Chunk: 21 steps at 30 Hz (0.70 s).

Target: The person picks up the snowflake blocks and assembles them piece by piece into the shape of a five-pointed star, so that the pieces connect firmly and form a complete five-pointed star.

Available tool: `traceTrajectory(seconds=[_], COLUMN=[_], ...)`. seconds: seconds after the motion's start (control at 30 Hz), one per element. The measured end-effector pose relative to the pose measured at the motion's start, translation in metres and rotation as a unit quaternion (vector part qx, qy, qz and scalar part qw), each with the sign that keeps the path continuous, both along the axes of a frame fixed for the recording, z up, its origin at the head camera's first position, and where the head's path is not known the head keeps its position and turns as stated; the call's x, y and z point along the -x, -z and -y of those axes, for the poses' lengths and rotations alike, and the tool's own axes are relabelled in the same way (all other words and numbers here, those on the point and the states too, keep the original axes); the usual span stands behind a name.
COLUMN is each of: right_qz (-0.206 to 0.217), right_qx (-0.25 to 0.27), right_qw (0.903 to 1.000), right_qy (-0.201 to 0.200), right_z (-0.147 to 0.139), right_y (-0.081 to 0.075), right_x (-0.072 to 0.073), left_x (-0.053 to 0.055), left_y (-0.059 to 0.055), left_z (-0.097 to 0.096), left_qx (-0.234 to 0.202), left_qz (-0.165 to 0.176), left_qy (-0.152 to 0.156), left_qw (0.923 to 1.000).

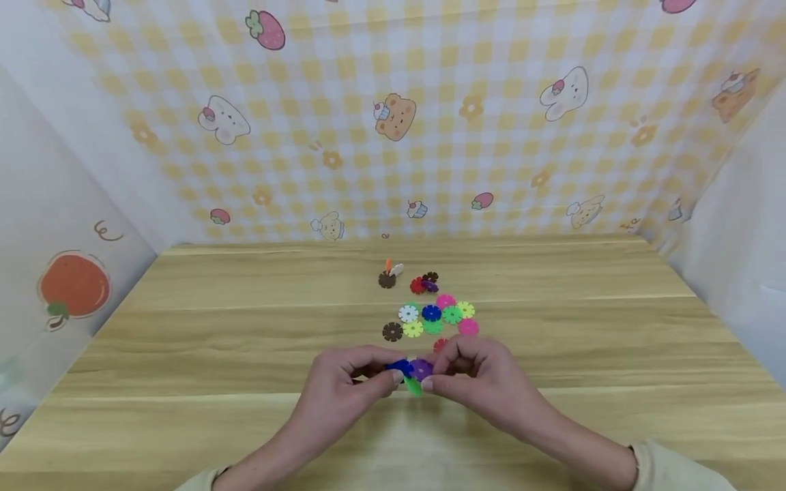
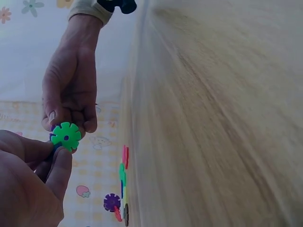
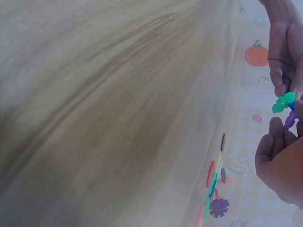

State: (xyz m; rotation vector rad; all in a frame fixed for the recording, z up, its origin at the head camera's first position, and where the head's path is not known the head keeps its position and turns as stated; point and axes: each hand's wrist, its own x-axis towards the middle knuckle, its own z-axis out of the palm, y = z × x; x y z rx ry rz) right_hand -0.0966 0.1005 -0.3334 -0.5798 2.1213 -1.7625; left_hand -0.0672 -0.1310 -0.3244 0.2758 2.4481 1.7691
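Just above the table, three notched plastic snowflake discs are joined: a blue disc (image 1: 400,369), a purple disc (image 1: 420,370) and a green disc (image 1: 413,387) jutting below. My left hand (image 1: 346,382) pinches the blue disc between thumb and fingers. On the other side, my right hand (image 1: 485,375) pinches the purple disc at its edge. The left wrist view shows the green disc (image 2: 66,136) face on, hiding most of the other two. Purple shows beside the fingers of the right hand (image 3: 284,165) in the right wrist view.
Loose discs lie beyond the hands, among them a brown disc (image 1: 392,332), a white disc (image 1: 408,314) and a pink disc (image 1: 469,328). Two joined clusters stand farther back, one with a brown base (image 1: 387,279), one with a red disc (image 1: 417,286). A patterned cloth (image 1: 442,157) hangs behind.
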Motion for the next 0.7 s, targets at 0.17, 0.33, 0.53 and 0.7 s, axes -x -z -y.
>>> traceTrajectory(seconds=[0.17,0.33,0.53,0.7], right_qz=[-0.001,-0.032,-0.022,0.018], right_qx=[-0.029,-0.042,-0.036,-0.027], right_qw=[0.9994,0.9982,0.9988,0.9995], right_qy=[0.021,0.031,0.024,0.001], right_z=[0.000,-0.001,0.001,0.003], right_y=[-0.001,0.001,0.003,0.001], right_x=[-0.002,-0.005,-0.006,0.000], left_x=[0.002,0.005,0.008,0.020], left_y=[0.002,0.004,0.003,0.001], left_z=[-0.003,-0.006,-0.001,0.011], left_qx=[0.009,0.005,0.002,-0.013], left_qz=[-0.016,-0.020,0.012,0.052], left_qy=[0.007,0.022,0.034,0.047], left_qw=[0.9998,0.9995,0.9993,0.9974])
